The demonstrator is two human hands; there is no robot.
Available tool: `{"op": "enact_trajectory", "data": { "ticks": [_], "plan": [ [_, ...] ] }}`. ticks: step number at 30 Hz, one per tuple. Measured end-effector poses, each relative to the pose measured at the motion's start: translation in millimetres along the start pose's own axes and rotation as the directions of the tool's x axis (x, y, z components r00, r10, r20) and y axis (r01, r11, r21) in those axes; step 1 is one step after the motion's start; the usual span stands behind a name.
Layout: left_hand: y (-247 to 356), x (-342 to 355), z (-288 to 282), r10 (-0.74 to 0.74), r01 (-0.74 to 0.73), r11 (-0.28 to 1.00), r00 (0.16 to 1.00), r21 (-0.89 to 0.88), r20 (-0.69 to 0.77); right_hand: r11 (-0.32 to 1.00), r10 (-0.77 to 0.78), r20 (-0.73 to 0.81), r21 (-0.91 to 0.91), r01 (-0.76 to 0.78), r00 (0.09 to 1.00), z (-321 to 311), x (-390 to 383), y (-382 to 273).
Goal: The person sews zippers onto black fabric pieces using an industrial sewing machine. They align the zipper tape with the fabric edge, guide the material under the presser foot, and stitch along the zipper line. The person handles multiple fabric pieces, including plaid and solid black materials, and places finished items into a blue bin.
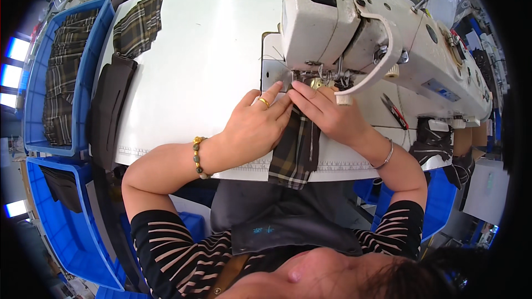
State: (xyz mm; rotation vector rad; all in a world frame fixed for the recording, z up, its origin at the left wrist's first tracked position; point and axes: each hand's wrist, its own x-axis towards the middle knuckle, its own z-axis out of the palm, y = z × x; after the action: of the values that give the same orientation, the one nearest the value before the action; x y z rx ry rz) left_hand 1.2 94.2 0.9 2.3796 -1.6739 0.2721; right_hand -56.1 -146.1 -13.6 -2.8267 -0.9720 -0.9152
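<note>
My left hand (257, 119) rests at the front of the white sewing machine's needle plate (274, 66), its fingertips pressed together on the end of a dark plaid fabric strip (291, 160). Facing it, my right hand (327, 111) grips the same strip just under the needle area, index finger beside the presser foot (302, 75). The strip, with a zipper (311, 144) along its right side, hangs down over the ruler-marked front edge of the white table (210, 33). The fabric end under my fingers is mostly hidden.
Plaid pieces (138, 22) and dark folded pieces (111, 111) lie left, beside two blue bins (91, 77) (39, 205). Red-handled snips (394, 112) and dark zippered pieces (429, 144) lie right. The machine head (316, 16) overhangs my hands.
</note>
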Motion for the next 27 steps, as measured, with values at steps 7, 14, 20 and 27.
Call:
{"op": "enact_trajectory", "data": {
  "ticks": [7,14,20,27],
  "plan": [
    [1.2,1.9,0.5,-0.033,0.031,0.998,0.999,-0.052,-0.035,0.997,0.007,0.057,0.074,-0.011,0.998,-7.9,-5.2,-1.3],
    [-0.1,3.7,-2.5,-0.041,0.041,0.996,0.999,-0.075,0.000,0.994,0.031,0.067,0.107,-0.038,0.997,-8.4,-4.0,-4.9],
    [-2.7,5.4,-1.2,-0.022,0.019,0.996,0.999,-0.086,-0.032,0.994,0.073,0.061,0.075,-0.078,0.995,-8.6,-3.8,-11.4],
    [-2.2,7.9,-2.4,-0.043,0.042,0.998,0.999,-0.050,-0.014,0.992,0.097,0.141,0.061,-0.107,0.985,-11.3,-2.9,-10.3]
  ]
}}
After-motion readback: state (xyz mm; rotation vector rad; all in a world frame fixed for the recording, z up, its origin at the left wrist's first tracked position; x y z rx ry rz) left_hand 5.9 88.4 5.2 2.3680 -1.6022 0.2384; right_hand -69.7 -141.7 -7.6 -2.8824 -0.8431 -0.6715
